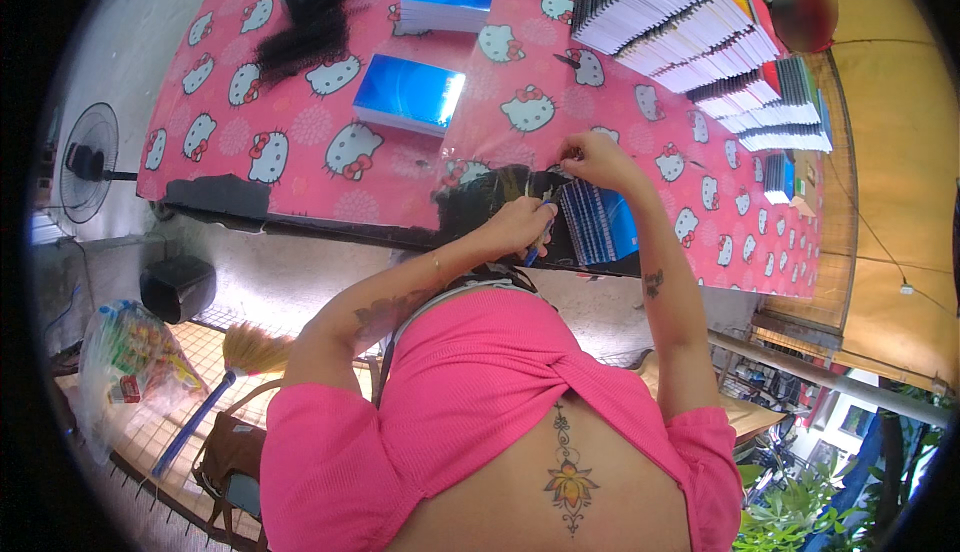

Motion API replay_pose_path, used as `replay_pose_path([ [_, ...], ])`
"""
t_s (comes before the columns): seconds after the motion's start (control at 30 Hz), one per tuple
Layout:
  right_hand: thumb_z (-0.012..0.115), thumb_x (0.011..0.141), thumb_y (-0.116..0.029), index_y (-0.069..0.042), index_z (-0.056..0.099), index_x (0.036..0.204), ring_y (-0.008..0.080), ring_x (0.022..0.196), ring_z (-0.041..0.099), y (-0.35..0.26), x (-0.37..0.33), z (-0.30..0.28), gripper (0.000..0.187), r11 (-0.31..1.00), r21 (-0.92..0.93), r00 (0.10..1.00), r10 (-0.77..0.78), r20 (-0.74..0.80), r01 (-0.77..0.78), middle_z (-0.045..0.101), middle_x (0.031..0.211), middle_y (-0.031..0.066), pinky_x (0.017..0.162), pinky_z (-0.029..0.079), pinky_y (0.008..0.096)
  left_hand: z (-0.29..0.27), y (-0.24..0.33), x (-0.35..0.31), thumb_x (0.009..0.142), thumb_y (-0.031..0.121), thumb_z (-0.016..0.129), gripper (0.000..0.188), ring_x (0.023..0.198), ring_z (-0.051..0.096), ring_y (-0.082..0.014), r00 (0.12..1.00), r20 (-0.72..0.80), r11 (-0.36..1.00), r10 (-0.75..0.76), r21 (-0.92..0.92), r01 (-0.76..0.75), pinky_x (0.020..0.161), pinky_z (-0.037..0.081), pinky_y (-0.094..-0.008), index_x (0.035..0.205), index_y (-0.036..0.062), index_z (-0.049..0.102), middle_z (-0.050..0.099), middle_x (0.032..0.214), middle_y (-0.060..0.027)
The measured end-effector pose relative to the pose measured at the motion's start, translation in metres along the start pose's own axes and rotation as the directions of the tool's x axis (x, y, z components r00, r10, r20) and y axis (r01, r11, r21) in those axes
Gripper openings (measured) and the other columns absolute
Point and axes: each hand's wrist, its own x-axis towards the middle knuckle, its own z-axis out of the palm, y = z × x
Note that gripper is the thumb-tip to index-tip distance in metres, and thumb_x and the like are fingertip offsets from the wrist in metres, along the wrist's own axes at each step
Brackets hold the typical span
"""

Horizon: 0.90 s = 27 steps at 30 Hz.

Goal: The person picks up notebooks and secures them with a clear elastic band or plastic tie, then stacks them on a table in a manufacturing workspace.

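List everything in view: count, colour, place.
Table: one, pink-covered, centre
Booklet piles: two, blue, table's left
Booklet row: one, blue, table's near edge
Booklet stacks: several, mixed colours, table's right
Bristly item: one, black, upper left
Fan: one, dark, left
Boxy object: one, black, left
Plastic bag: one, clear, lower left
Broom: one, straw-and-blue, lower left
Handbag: one, brown, beside broom
Sheeting: one, yellow, right
Plants: several, green, lower right
Shirt: one, pink, bottom centre
Small item: one, blue, in left hand
Left hand: one, bare, table edge
Right hand: one, bare, by booklet row
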Motion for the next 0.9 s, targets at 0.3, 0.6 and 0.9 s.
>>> replay_pose_path([
  [0.3, 0.075, 0.073, -0.015, -0.003, 0.071, 0.093, 0.0294, 0.081, 0.070, -0.007, 0.002, 0.000, 0.024, 0.999, -0.046, 0.996, 0.001, 0.089, 0.003, 0.072, 0.086, 0.0150, 0.075, 0.054, 0.0385, 0.003, 0.005, 0.011, 0.101, 0.039, 0.044, 0.038, 0.063, 0.068, -0.0193, 0.999, -0.032, 1.000, -0.003, 0.019, 0.004, 0.049, 0.051, -0.0319, 0.096, 0.0028, 0.054, 0.060, 0.076, -0.0056],
  [0.6, 0.075, 0.072, -0.016, -0.002, 0.072, 0.091, 0.0315, 0.082, 0.070, 0.001, 0.002, 0.005, 0.024, 0.998, -0.068, 0.998, 0.001, 0.056, 0.003, 0.072, 0.086, 0.0157, 0.075, 0.054, 0.0400, 0.008, 0.009, 0.010, 0.101, 0.037, 0.044, 0.038, 0.063, 0.068, -0.0197, 0.997, -0.072, 0.999, 0.019, 0.040, -0.017, 0.047, 0.050, -0.0315, 0.092, 0.0018, 0.055, 0.060, 0.074, -0.0063],
  [0.9, 0.076, 0.073, -0.018, -0.002, 0.072, 0.092, 0.0318, 0.081, 0.070, 0.005, 0.003, 0.006, 0.026, 0.998, -0.054, 0.998, 0.016, 0.062, -0.012, 0.072, 0.086, 0.0162, 0.075, 0.054, 0.0402, 0.006, 0.007, 0.012, 0.101, 0.036, 0.044, 0.037, 0.062, 0.069, -0.0203, 0.998, -0.066, 0.998, -0.010, 0.068, 0.015, 0.047, 0.051, -0.0313, 0.093, 0.0014, 0.056, 0.061, 0.074, -0.0072],
])
